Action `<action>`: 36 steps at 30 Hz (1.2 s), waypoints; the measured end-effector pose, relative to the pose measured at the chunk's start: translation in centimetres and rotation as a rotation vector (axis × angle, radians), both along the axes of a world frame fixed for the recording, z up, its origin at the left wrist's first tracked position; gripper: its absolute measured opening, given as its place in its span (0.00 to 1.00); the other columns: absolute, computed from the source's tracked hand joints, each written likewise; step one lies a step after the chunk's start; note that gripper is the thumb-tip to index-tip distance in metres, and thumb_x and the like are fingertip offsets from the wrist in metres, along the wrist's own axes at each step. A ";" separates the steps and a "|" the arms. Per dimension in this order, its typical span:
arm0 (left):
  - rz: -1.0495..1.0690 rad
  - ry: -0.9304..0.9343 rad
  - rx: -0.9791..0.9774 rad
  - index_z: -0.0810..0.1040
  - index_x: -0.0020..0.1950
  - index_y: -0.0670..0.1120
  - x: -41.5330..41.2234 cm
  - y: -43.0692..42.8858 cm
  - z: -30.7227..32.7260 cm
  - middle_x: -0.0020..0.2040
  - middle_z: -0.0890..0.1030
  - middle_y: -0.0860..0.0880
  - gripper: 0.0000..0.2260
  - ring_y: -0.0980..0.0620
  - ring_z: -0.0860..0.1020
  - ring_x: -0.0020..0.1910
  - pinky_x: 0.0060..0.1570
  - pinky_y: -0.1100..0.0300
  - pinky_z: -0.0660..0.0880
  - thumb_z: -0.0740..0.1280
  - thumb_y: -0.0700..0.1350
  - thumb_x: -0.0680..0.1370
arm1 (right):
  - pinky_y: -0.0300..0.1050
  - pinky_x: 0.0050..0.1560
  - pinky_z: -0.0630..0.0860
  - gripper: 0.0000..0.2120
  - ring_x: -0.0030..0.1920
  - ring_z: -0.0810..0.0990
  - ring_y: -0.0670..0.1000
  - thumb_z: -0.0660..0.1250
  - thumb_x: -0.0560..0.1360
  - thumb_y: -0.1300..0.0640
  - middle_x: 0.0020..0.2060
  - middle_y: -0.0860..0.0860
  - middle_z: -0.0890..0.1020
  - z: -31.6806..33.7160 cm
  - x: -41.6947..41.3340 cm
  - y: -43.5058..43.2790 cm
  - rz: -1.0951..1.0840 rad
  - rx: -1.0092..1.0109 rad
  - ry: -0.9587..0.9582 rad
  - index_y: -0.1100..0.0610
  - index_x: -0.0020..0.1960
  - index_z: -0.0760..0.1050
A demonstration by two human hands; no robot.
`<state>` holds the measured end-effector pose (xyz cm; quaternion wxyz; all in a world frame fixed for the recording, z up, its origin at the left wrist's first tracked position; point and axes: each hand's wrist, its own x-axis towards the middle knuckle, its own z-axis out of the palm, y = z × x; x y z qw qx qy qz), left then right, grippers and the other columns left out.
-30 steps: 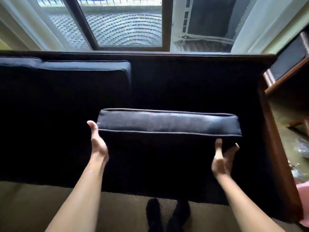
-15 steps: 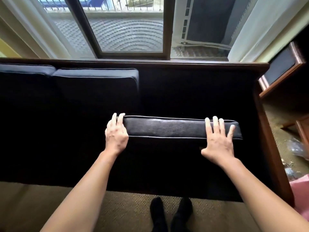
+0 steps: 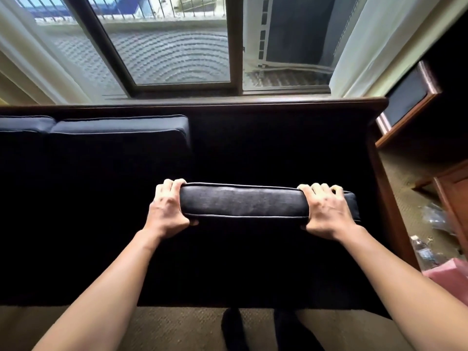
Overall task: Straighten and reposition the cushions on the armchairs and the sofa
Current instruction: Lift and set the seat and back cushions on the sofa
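Dark sofa: both hands grip piped cushion (matte).

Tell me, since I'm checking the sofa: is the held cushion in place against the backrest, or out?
Out. Left hand and right hand grip the cushion by its top edge, forward of the bare backrest gap.

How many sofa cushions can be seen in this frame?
3. One cushion is clutched at both ends by the left hand and right hand; two back cushions stand against the sofa's back, at far left and centre-left. Dark seat cushions may go unseen.
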<state>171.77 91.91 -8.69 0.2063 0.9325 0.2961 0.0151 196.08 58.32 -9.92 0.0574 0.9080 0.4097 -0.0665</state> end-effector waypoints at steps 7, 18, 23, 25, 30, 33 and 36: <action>0.007 -0.024 0.000 0.70 0.71 0.53 9.2 -2.8 1.3 0.59 0.71 0.51 0.49 0.45 0.72 0.61 0.56 0.42 0.79 0.88 0.54 0.54 | 0.60 0.57 0.73 0.41 0.51 0.77 0.56 0.74 0.52 0.47 0.49 0.50 0.78 1.9 8.6 -2.4 -0.037 0.030 -0.012 0.48 0.65 0.71; 0.063 -0.018 0.005 0.72 0.72 0.54 24.4 -2.4 2.6 0.61 0.72 0.48 0.47 0.43 0.73 0.63 0.61 0.41 0.78 0.87 0.50 0.56 | 0.56 0.56 0.72 0.40 0.57 0.76 0.55 0.74 0.58 0.44 0.53 0.49 0.78 4.7 24.4 -0.5 -0.022 -0.023 0.012 0.44 0.69 0.68; 0.091 0.044 -0.043 0.71 0.72 0.55 29.3 -1.4 1.3 0.62 0.73 0.49 0.50 0.44 0.74 0.65 0.62 0.44 0.77 0.89 0.54 0.53 | 0.57 0.58 0.72 0.46 0.60 0.75 0.55 0.77 0.57 0.37 0.57 0.49 0.78 3.7 29.3 1.0 -0.005 -0.059 0.054 0.42 0.72 0.65; 0.111 0.052 -0.064 0.72 0.72 0.55 30.5 -1.2 0.2 0.62 0.73 0.48 0.50 0.43 0.74 0.65 0.64 0.46 0.76 0.89 0.52 0.54 | 0.57 0.59 0.72 0.46 0.61 0.75 0.54 0.77 0.58 0.37 0.57 0.48 0.78 2.9 30.6 1.4 0.003 -0.062 0.063 0.41 0.73 0.65; 0.121 0.087 -0.106 0.70 0.74 0.53 32.0 0.2 -2.4 0.64 0.71 0.46 0.51 0.42 0.72 0.66 0.68 0.47 0.72 0.89 0.49 0.55 | 0.56 0.62 0.69 0.49 0.62 0.74 0.55 0.78 0.59 0.38 0.61 0.49 0.77 0.6 32.2 2.3 0.021 -0.036 0.106 0.41 0.76 0.64; 0.089 0.108 -0.117 0.68 0.77 0.52 32.9 1.4 -3.1 0.68 0.67 0.43 0.53 0.40 0.69 0.69 0.73 0.46 0.70 0.89 0.50 0.56 | 0.57 0.67 0.67 0.51 0.64 0.74 0.56 0.78 0.59 0.37 0.64 0.49 0.76 -0.2 33.6 2.2 0.045 0.015 0.141 0.42 0.79 0.62; 0.058 0.119 -0.097 0.64 0.78 0.53 33.3 2.1 -3.6 0.70 0.61 0.43 0.55 0.39 0.67 0.71 0.74 0.43 0.71 0.89 0.51 0.57 | 0.58 0.70 0.66 0.53 0.65 0.74 0.56 0.79 0.59 0.40 0.65 0.50 0.77 -1.3 33.6 1.7 0.053 0.040 0.084 0.42 0.80 0.62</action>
